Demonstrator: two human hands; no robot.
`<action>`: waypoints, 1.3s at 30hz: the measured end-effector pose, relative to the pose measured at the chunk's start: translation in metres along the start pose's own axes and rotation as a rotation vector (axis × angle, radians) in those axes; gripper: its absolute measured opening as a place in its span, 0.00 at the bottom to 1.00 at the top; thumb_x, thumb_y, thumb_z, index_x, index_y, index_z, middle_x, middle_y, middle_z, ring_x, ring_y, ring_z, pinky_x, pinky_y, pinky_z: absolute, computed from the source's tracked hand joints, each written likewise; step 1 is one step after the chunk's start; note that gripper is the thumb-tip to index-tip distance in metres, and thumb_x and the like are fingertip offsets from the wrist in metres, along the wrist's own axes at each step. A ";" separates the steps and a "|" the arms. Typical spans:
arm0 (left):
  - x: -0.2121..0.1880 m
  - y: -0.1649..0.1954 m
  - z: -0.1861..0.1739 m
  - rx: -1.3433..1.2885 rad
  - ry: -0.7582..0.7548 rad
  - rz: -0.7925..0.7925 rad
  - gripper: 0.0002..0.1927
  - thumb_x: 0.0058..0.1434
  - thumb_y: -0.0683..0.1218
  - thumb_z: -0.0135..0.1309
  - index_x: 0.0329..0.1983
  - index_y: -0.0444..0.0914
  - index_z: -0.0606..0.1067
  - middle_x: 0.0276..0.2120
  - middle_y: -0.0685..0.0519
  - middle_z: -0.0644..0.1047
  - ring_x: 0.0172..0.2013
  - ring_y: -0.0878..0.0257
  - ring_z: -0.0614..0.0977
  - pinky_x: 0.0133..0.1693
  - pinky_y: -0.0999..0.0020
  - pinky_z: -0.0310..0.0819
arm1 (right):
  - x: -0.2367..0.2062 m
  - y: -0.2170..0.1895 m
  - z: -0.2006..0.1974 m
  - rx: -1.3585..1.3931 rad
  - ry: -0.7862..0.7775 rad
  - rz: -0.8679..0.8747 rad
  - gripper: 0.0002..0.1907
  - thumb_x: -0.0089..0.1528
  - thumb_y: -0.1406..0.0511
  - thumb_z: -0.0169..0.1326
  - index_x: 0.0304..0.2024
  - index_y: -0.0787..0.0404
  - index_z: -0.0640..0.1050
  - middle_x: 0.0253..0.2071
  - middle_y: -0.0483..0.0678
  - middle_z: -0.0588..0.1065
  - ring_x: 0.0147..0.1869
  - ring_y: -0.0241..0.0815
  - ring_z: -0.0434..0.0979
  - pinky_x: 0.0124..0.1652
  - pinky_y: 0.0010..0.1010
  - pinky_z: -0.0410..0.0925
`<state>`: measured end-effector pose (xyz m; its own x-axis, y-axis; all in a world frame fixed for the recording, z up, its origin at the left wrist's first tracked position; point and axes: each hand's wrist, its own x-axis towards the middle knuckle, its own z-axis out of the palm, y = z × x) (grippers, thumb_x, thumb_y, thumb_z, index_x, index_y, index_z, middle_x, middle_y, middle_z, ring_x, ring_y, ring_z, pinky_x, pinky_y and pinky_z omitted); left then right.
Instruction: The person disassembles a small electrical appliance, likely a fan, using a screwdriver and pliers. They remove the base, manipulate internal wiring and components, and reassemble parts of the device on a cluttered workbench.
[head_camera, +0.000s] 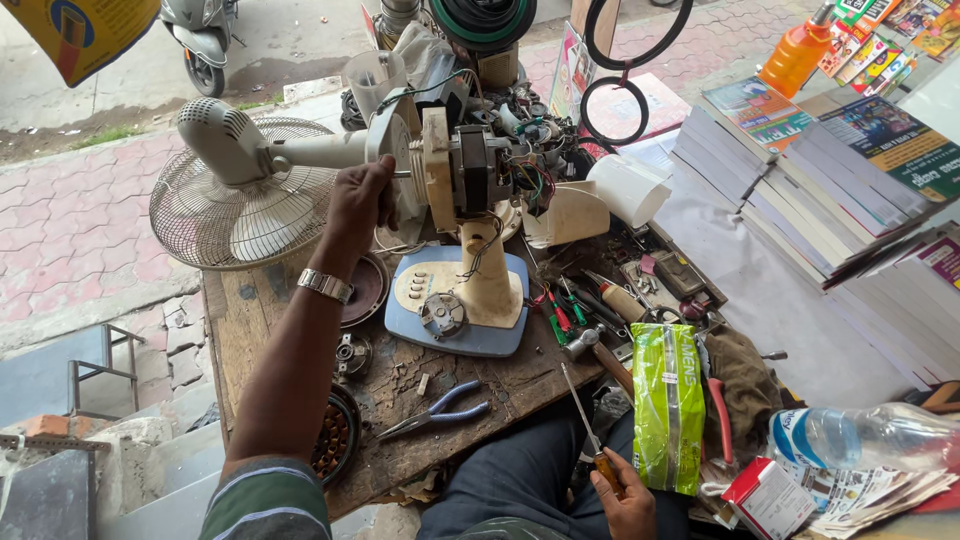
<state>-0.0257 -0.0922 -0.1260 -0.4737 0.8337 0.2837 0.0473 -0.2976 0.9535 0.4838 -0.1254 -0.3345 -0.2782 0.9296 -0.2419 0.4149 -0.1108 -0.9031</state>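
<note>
Two hands: both busy.
Left hand (362, 205): grips fan motor housing (415, 165).
Right hand (627, 497): holds screwdriver (585, 425).
Risk: your grip slips, fan topples; exposed wires (530, 180) may snag.

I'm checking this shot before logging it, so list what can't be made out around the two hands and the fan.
Head view, the only one:
- left hand: fingertips hidden behind the fan motor housing, so the grip is unclear.
- right hand: partly cut off by the bottom edge; it holds the screwdriver.
- motor wiring: too small and tangled to trace.
- green packet: hides the tools behind it.
</note>
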 end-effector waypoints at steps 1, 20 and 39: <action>0.001 0.001 0.000 -0.025 0.037 -0.080 0.24 0.72 0.56 0.52 0.21 0.41 0.69 0.12 0.57 0.68 0.11 0.68 0.68 0.15 0.70 0.65 | 0.000 0.000 0.000 -0.006 0.008 0.020 0.26 0.61 0.64 0.60 0.61 0.62 0.75 0.49 0.57 0.82 0.51 0.43 0.85 0.49 0.33 0.77; -0.007 0.003 -0.007 0.186 -0.081 0.133 0.08 0.73 0.47 0.53 0.45 0.36 0.76 0.36 0.53 0.82 0.36 0.70 0.81 0.39 0.73 0.77 | 0.000 -0.006 0.004 -0.107 -0.115 -0.173 0.27 0.58 0.61 0.62 0.60 0.58 0.75 0.47 0.52 0.83 0.48 0.40 0.86 0.47 0.31 0.77; -0.007 -0.004 0.007 -0.068 0.062 -0.085 0.20 0.75 0.54 0.49 0.27 0.41 0.73 0.17 0.57 0.71 0.16 0.68 0.70 0.22 0.71 0.68 | 0.084 -0.122 0.071 -0.662 -0.072 -0.989 0.21 0.50 0.67 0.65 0.48 0.52 0.82 0.51 0.46 0.78 0.55 0.49 0.76 0.50 0.46 0.69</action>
<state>-0.0170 -0.0934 -0.1314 -0.5268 0.8277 0.1936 -0.0536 -0.2597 0.9642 0.3482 -0.0593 -0.2702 -0.7681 0.4852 0.4177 0.3533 0.8653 -0.3555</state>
